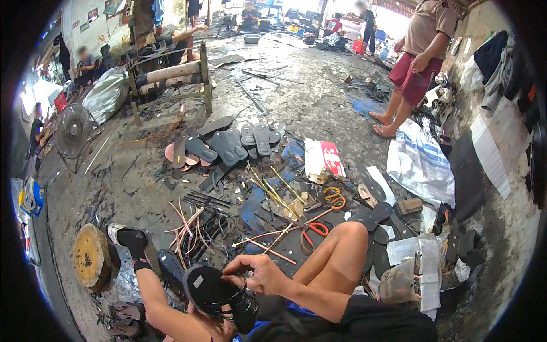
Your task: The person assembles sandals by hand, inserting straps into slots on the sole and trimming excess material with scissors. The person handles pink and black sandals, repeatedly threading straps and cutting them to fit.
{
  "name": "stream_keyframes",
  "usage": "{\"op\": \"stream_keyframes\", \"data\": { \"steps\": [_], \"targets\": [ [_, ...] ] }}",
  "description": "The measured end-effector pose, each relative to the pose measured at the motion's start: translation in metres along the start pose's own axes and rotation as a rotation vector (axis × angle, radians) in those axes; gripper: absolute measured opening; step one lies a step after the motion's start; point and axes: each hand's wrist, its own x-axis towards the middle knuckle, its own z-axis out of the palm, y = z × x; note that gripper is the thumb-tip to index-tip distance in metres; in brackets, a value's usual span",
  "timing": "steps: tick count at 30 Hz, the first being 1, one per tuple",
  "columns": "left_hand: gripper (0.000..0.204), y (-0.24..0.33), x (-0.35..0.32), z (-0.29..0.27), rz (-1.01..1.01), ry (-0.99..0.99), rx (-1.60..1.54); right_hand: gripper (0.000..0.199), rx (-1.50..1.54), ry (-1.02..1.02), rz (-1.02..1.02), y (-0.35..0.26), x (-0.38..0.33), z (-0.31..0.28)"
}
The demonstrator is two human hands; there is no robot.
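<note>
A black sandal (208,285) with thin straps and a small pale sticker on its footbed is held low in front of me. The thumb and fingers of my right hand (259,275) are closed on a strap at its upper right side. My left hand (223,329), mostly hidden, grips the sandal from below. Just beyond lie a dark sole (171,268) and a heap of thin pinkish and black strips (191,231). Red-handled scissors (313,232) and a pair with orange-yellow handles (334,198) rest on the floor near my bent knee.
A round wooden block (91,256) stands left. Grey and black soles (228,147) are piled ahead. A white sack (421,162) lies right, near a standing person (419,62) in dark red shorts. Farther off are a fan (73,131) and a rack with rolls (171,77).
</note>
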Motion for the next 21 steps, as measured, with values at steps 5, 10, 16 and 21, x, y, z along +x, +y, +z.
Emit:
{"op": "stream_keyframes", "data": {
  "steps": [5,10,16,21],
  "targets": [
    [0.074,-0.007,-0.009,-0.006,-0.068,-0.041,0.055,0.018,-0.158,0.149,-0.140,0.004,-0.009,0.013],
    [0.076,-0.006,-0.001,0.005,-0.060,0.064,-0.271,0.018,-0.167,-0.064,-0.262,0.006,0.009,-0.001],
    [0.084,0.026,0.017,0.006,-0.213,-0.074,-0.332,0.018,-0.267,-0.086,-0.065,-0.006,0.008,-0.006],
    [0.071,0.034,0.031,-0.005,-0.580,-0.014,-0.610,0.066,0.834,-0.152,0.308,0.026,0.011,-0.011]
  ]
}}
